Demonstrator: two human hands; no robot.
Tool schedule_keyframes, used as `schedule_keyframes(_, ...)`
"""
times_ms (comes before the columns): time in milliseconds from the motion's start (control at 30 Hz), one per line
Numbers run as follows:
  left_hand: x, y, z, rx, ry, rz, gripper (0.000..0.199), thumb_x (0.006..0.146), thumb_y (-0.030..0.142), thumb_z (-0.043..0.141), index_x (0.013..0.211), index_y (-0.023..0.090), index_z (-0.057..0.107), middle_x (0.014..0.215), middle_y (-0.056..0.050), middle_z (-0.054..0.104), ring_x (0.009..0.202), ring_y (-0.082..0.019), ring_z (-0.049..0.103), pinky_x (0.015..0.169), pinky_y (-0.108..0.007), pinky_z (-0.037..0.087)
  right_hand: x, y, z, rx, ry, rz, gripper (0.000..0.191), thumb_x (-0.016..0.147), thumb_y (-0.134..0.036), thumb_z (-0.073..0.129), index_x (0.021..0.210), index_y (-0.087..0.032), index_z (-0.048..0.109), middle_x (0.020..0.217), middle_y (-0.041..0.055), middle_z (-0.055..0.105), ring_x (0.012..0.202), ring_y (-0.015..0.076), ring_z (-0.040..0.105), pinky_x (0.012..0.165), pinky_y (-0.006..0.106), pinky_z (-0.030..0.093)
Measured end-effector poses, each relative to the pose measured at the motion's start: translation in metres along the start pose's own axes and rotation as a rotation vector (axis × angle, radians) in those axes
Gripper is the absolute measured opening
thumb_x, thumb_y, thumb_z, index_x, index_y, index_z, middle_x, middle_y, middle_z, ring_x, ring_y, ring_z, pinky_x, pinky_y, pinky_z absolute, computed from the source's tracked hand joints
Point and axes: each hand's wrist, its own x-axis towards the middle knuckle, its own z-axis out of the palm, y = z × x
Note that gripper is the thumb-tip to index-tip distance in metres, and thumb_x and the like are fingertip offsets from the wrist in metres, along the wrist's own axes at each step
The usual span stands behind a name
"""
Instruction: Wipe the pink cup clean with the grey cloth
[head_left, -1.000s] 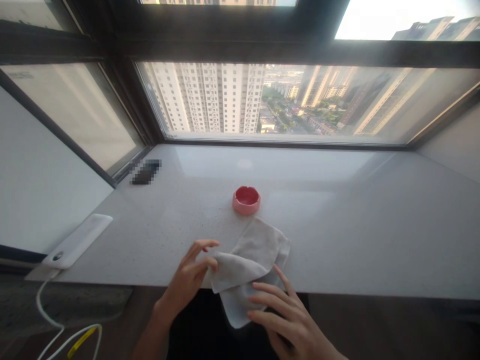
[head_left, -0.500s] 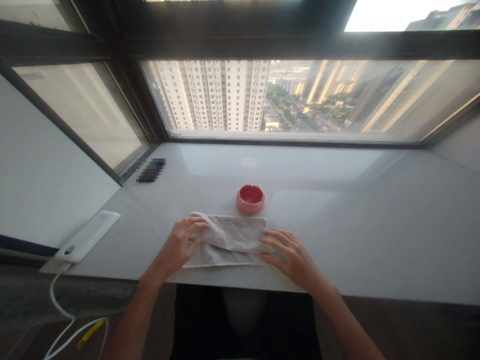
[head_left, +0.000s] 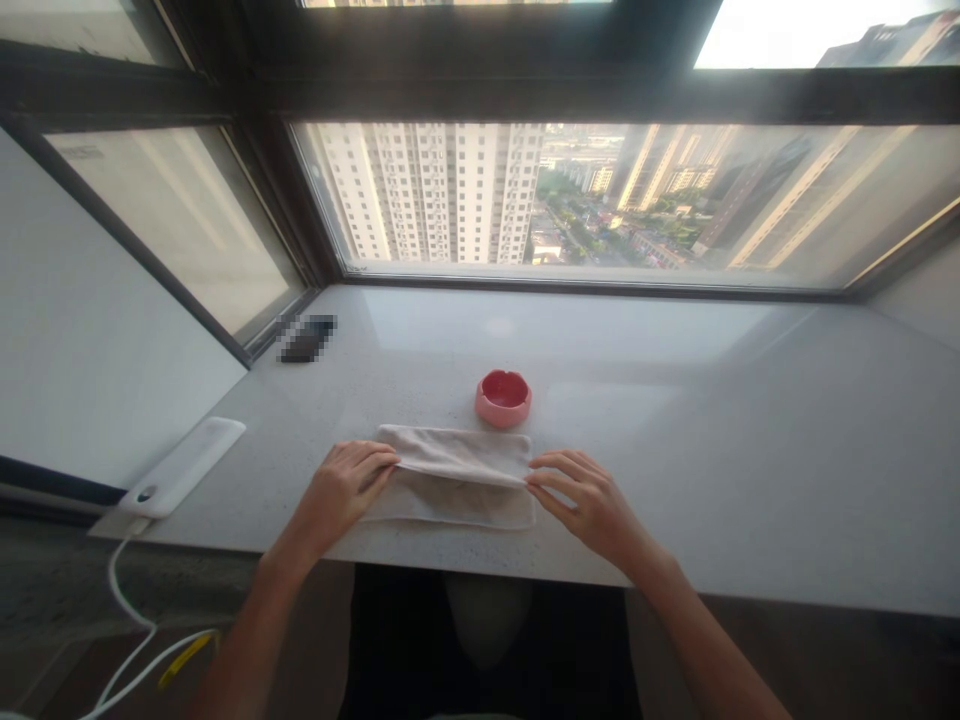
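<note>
A pale, partly folded cloth [head_left: 457, 500] lies on the white sill near its front edge. My left hand [head_left: 346, 485] pinches the left end of the folded layer's near edge. At the right end of that same edge, the thumb and fingers of my right hand [head_left: 581, 492] are closed on the cloth. Between the hands the edge is slightly raised, and the lower layer shows beneath it. Just beyond the cloth stands a pink ashtray [head_left: 503, 400] with a red inside and a notched rim; neither hand touches it.
The white sill [head_left: 750, 450] runs up to the window frame. On the left lies a white power strip [head_left: 184, 468] with a white cable [head_left: 124, 600] hanging over the edge. A dark, pixelated object [head_left: 306, 340] sits in the far left corner.
Both hands have closed on the folded layer's near edge, which has lifted and shifted away from me, baring more of the lower layer. The view has shifted slightly.
</note>
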Motion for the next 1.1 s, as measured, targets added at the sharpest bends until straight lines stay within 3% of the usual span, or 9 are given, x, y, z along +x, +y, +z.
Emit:
schedule_keyframes(167, -0.025, 0.016, -0.012, 0.085, 0.13, 0.138, 0.022, 0.109, 0.022, 0.062, 0.124, 0.026, 0.077, 0.121, -0.006, 0.083, 0.117, -0.023, 0.077, 0.105, -0.039, 0.056, -0.016, -0.008, -0.006, 0.024, 0.004, -0.026, 0.015, 0.108, -0.027, 0.069, 0.114, -0.03, 0.083, 0.118, 0.0074, 0.083, 0.108, 0.0262, 0.078, 0.094, 0.046, 0.065)
schedule_keyframes(333, -0.06, 0.023, 0.004, 0.129, 0.086, 0.162, 0.029, 0.108, 0.016, 0.062, 0.13, 0.028, 0.076, 0.126, -0.004, 0.082, 0.121, -0.023, 0.075, 0.108, -0.038, 0.056, -0.036, -0.014, -0.003, -0.05, -0.074, -0.032, 0.018, 0.108, -0.029, 0.069, 0.117, -0.031, 0.084, 0.125, 0.0079, 0.083, 0.114, 0.0295, 0.078, 0.094, 0.05, 0.068)
schedule_keyframes(433, -0.072, 0.02, 0.012, 0.122, 0.036, 0.109, 0.029, 0.109, 0.023, 0.061, 0.134, 0.029, 0.076, 0.134, -0.006, 0.08, 0.128, -0.025, 0.073, 0.11, -0.04, 0.056, -0.039, -0.022, 0.001, -0.082, -0.092, 0.005, 0.02, 0.106, -0.029, 0.071, 0.122, -0.031, 0.083, 0.132, 0.0089, 0.081, 0.122, 0.0331, 0.076, 0.098, 0.056, 0.067)
schedule_keyframes(533, -0.078, 0.015, 0.01, 0.09, 0.028, 0.039, 0.033, 0.109, 0.041, 0.064, 0.138, 0.027, 0.073, 0.14, -0.009, 0.077, 0.132, -0.028, 0.071, 0.111, -0.042, 0.058, -0.037, -0.037, 0.007, -0.078, -0.014, 0.062, 0.027, 0.105, -0.027, 0.072, 0.129, -0.031, 0.08, 0.134, 0.0096, 0.08, 0.126, 0.0355, 0.074, 0.102, 0.06, 0.066)
schedule_keyframes(600, -0.078, 0.012, 0.008, 0.082, 0.046, 0.02, 0.032, 0.11, 0.046, 0.063, 0.131, 0.027, 0.076, 0.137, -0.008, 0.078, 0.127, -0.026, 0.073, 0.108, -0.04, 0.059, -0.035, -0.053, 0.016, -0.043, 0.057, 0.079, 0.033, 0.105, -0.022, 0.068, 0.135, -0.031, 0.078, 0.131, 0.0092, 0.081, 0.125, 0.0345, 0.075, 0.102, 0.059, 0.067)
schedule_keyframes(767, -0.068, 0.015, 0.007, 0.076, 0.024, 0.042, 0.023, 0.114, 0.031, 0.056, 0.11, 0.025, 0.078, 0.118, -0.004, 0.081, 0.106, -0.021, 0.075, 0.097, -0.034, 0.057, -0.031, -0.102, 0.049, 0.073, 0.075, 0.054, 0.056, 0.104, -0.011, 0.059, 0.156, -0.031, 0.062, 0.138, 0.0084, 0.079, 0.133, 0.0331, 0.073, 0.108, 0.057, 0.066)
schedule_keyframes(900, -0.065, 0.038, 0.003, 0.039, 0.0, 0.027, 0.017, 0.111, 0.027, 0.058, 0.108, 0.024, 0.075, 0.129, -0.006, 0.08, 0.121, -0.024, 0.072, 0.106, -0.038, 0.055, -0.023, -0.134, 0.08, 0.07, 0.008, 0.028, 0.065, 0.101, -0.01, 0.057, 0.164, -0.025, 0.052, 0.152, 0.0113, 0.071, 0.146, 0.0345, 0.064, 0.117, 0.058, 0.059)
schedule_keyframes(1033, -0.073, 0.066, -0.005, -0.015, -0.121, 0.077, 0.014, 0.106, 0.027, 0.065, 0.116, 0.027, 0.074, 0.142, -0.007, 0.076, 0.135, -0.026, 0.068, 0.115, -0.039, 0.053, -0.013, -0.149, 0.11, 0.072, 0.051, 0.006, 0.053, 0.097, -0.018, 0.07, 0.15, -0.023, 0.063, 0.135, 0.0121, 0.078, 0.129, 0.0356, 0.072, 0.111, 0.059, 0.061)
schedule_keyframes(1100, -0.08, 0.071, -0.004, -0.032, -0.19, 0.122, 0.028, 0.1, 0.04, 0.076, 0.125, 0.028, 0.073, 0.147, -0.008, 0.074, 0.139, -0.029, 0.066, 0.119, -0.043, 0.052, -0.013, -0.15, 0.121, 0.099, 0.137, 0.063, 0.034, 0.097, -0.02, 0.071, 0.131, -0.026, 0.07, 0.116, 0.0095, 0.081, 0.112, 0.0332, 0.075, 0.102, 0.057, 0.063)
